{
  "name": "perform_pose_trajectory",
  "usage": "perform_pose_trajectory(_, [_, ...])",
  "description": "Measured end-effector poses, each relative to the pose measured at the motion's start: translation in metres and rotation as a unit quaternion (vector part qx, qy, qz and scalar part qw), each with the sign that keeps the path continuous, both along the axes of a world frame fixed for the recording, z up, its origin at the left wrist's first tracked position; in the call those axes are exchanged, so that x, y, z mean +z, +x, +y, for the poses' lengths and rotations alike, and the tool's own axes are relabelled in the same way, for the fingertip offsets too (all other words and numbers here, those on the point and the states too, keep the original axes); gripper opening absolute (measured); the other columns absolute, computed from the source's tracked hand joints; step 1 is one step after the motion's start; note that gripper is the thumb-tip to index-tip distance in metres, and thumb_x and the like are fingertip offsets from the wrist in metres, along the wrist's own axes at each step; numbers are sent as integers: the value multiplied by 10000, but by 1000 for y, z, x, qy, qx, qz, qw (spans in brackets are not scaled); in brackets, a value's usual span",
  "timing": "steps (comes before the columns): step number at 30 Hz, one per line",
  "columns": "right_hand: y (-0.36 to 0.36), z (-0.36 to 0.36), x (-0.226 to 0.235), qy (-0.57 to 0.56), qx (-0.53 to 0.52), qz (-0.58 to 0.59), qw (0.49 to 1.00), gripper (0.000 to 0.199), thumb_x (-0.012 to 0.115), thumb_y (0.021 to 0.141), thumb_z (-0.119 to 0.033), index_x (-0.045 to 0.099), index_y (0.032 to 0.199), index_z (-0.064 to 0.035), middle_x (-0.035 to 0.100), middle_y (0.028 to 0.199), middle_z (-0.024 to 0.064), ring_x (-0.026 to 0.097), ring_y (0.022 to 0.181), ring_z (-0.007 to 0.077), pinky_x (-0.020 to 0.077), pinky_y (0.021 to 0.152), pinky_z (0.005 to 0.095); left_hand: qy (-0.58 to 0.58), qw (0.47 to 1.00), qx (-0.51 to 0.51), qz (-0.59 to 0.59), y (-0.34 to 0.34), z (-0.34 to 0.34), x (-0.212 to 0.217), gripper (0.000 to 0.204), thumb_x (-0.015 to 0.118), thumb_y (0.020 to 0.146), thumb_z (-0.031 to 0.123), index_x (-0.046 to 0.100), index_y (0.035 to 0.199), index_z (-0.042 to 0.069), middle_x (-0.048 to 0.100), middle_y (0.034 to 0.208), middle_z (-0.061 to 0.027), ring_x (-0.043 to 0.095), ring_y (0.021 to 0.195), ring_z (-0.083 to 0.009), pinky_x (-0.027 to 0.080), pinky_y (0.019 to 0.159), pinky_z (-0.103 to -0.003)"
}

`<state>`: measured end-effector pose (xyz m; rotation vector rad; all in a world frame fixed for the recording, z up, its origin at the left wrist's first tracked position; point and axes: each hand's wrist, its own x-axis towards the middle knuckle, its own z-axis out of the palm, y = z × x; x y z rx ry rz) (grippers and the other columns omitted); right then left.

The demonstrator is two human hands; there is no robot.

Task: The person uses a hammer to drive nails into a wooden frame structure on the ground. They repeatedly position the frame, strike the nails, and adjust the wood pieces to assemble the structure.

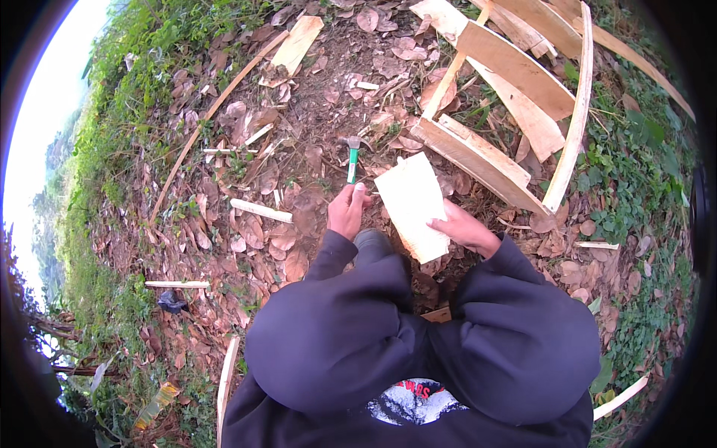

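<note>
My left hand is closed around the handle of a claw hammer, whose green grip and metal head point away from me. In my right hand is a short, wide wooden board, pale and rough-edged, gripped at its right side with the thumb on top. The board lies between my two hands, tilted a little, and its lower end comes close to my knees. The hammer is apart from the board, to its left.
Ahead to the right stands a frame of nailed planks, with a long upright board at its side. Loose sticks and a plank lie among dry leaves. A black plastic scrap is at the left, near green plants.
</note>
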<state>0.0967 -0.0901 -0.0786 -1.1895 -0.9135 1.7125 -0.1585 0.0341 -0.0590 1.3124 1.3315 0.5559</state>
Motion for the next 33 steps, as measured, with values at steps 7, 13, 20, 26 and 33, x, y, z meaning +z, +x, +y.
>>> perform_pose_trajectory(7, [2, 25, -3, -95, -26, 22, 995, 659, 669, 891, -33, 374, 1478, 13, 544, 1363, 126, 566, 1213, 189, 478, 1018, 336, 201, 894, -132, 377, -56, 1, -82, 481, 731, 861, 325, 516, 1173, 30, 600, 1068, -203, 618, 1036, -407, 500, 883, -515])
perform_pose_trajectory(13, [0, 9, 22, -170, 3, 145, 975, 803, 607, 824, 99, 264, 1543, 2, 541, 1313, 169, 662, 987, 234, 616, 617, 344, -220, 974, 26, -46, -73, 19, -29, 159, 608, 873, 70, 493, 982, 60, 516, 659, -35, 502, 399, -117, 385, 351, -274])
perform_pose_trajectory(20, [-14, 60, -35, -179, -200, -28, 963, 369, 658, 914, -98, 471, 1225, -33, 617, 1121, 92, 616, 939, 123, 561, 699, 313, 46, 990, 110, -71, -118, -22, 18, 228, 520, 916, -67, 451, 1117, 17, 605, 809, -56, 512, 533, -80, 432, 492, -228])
perform_pose_trajectory(26, [-30, 94, -60, -123, -257, 9, 958, 385, 632, 945, -70, 447, 1278, -14, 596, 1198, 118, 645, 1091, 221, 616, 849, 430, 123, 982, -11, 145, -136, -56, 1, 122, 563, 980, 128, 593, 1063, 44, 590, 650, -35, 524, 536, -108, 400, 511, -286])
perform_pose_trajectory(33, [-37, 132, -55, -109, -244, -144, 953, 363, 630, 888, -41, 508, 1206, 84, 636, 1122, 190, 717, 928, 247, 657, 686, 360, 151, 939, -122, 283, -133, -72, -66, 233, 573, 1021, 261, 561, 1140, 61, 635, 729, -208, 650, 651, -412, 477, 581, -479])
